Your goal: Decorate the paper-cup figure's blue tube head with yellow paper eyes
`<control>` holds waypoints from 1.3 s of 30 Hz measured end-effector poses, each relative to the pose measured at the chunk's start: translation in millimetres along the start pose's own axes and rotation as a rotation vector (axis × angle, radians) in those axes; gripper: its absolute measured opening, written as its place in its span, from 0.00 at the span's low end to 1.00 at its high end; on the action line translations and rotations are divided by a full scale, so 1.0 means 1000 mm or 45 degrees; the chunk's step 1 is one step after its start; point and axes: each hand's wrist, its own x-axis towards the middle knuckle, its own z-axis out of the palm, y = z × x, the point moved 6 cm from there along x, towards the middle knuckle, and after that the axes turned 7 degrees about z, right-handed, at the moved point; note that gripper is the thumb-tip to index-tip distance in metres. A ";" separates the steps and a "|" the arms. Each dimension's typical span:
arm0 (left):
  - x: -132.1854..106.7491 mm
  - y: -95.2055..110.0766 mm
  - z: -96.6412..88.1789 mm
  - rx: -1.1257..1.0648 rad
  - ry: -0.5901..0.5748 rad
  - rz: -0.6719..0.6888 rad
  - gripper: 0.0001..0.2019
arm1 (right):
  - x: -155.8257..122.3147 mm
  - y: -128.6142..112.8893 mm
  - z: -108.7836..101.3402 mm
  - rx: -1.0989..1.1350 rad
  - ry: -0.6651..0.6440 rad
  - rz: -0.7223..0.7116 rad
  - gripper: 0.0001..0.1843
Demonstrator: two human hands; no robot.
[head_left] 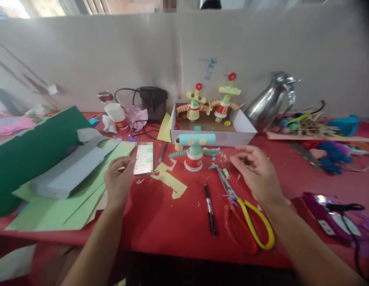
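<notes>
My left hand (pixel 118 180) rests on the red table (pixel 160 222) with its fingers curled against the left edge of a phone (pixel 143 159) lying screen up. My right hand (pixel 256 172) hovers over the table with its fingers loosely bent and nothing clearly in them, just above red-and-yellow scissors (pixel 246 216). Between the hands stands a paper-cup figure (pixel 195 153) with a blue tube head and green coiled arms. A black pen (pixel 210 208) lies in front of it, and yellow paper scraps (pixel 169 180) lie beside the phone.
A shallow white box (pixel 241 127) holds two more cup figures (pixel 195 104). A metal jug (pixel 269 101) stands right of it, a black pouch (pixel 153 101) left. Green sheets (pixel 65 206) and a grey folded box (pixel 68 169) cover the left side. A glue gun (pixel 330 216) lies at the right edge.
</notes>
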 end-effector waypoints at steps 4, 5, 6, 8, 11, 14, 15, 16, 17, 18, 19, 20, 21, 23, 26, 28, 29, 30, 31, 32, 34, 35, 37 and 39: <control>-0.016 -0.017 -0.016 0.427 -0.211 0.271 0.13 | -0.027 -0.002 -0.015 -0.218 -0.014 0.010 0.15; -0.020 -0.015 -0.014 0.507 -0.263 0.363 0.13 | -0.032 -0.004 -0.017 -0.269 -0.017 -0.025 0.16; -0.025 -0.010 -0.010 0.574 -0.304 0.446 0.13 | -0.036 -0.007 -0.018 -0.314 -0.017 -0.069 0.17; -0.032 0.000 -0.003 0.692 -0.358 0.545 0.14 | -0.045 -0.012 -0.015 -0.402 -0.054 -0.177 0.14; -0.039 0.012 0.001 0.872 -0.382 0.539 0.16 | -0.063 -0.017 -0.001 -0.548 -0.243 -0.419 0.06; -0.041 0.015 -0.003 0.980 -0.355 0.461 0.17 | -0.086 -0.011 0.021 -0.752 -0.555 -0.639 0.14; -0.041 0.015 -0.004 0.996 -0.357 0.450 0.17 | -0.093 -0.006 0.028 -0.838 -0.651 -0.682 0.19; -0.042 0.015 -0.004 1.007 -0.367 0.450 0.17 | -0.098 -0.002 0.034 -0.925 -0.724 -0.723 0.23; -0.043 0.015 -0.004 1.016 -0.384 0.457 0.17 | -0.102 0.000 0.039 -1.007 -0.767 -0.771 0.27; -0.043 0.016 -0.002 1.023 -0.404 0.468 0.17 | -0.104 0.001 0.044 -1.081 -0.785 -0.824 0.29; -0.044 0.016 -0.001 1.030 -0.426 0.480 0.17 | -0.105 0.001 0.047 -1.144 -0.786 -0.876 0.29; -0.045 0.017 0.000 1.035 -0.445 0.491 0.18 | -0.105 0.000 0.050 -1.194 -0.782 -0.919 0.28; -0.045 0.017 0.002 1.039 -0.465 0.498 0.18 | -0.104 -0.002 0.053 -1.235 -0.779 -0.954 0.26; -0.046 0.018 0.004 1.040 -0.501 0.496 0.18 | -0.103 -0.005 0.058 -1.284 -0.795 -1.003 0.23; -0.046 0.017 0.005 1.029 -0.535 0.470 0.18 | -0.101 -0.007 0.065 -1.302 -0.849 -1.041 0.21; -0.045 0.016 0.005 1.023 -0.545 0.464 0.18 | -0.100 -0.006 0.068 -1.312 -0.870 -1.070 0.18; -0.045 0.016 0.006 1.022 -0.547 0.468 0.18 | -0.100 -0.006 0.070 -1.317 -0.878 -1.098 0.16; -0.045 0.016 0.006 1.022 -0.547 0.474 0.18 | -0.101 -0.006 0.071 -1.320 -0.882 -1.132 0.15; -0.045 0.016 0.005 1.024 -0.543 0.479 0.18 | -0.101 -0.006 0.071 -1.319 -0.885 -1.173 0.14; -0.044 0.017 0.005 1.027 -0.543 0.485 0.18 | -0.102 -0.007 0.071 -1.311 -0.889 -1.214 0.13; -0.043 0.016 0.005 1.030 -0.552 0.495 0.18 | -0.102 -0.014 0.068 -1.242 -0.864 -1.282 0.11; -0.043 0.015 0.005 1.029 -0.567 0.503 0.18 | -0.101 -0.020 0.064 -1.172 -0.820 -1.298 0.10; -0.040 0.011 0.005 1.001 -0.558 0.521 0.19 | -0.097 -0.035 0.052 -0.955 -0.667 -1.284 0.10; -0.038 0.007 0.005 0.967 -0.527 0.554 0.20 | -0.089 -0.050 0.036 -0.697 -0.425 -1.180 0.12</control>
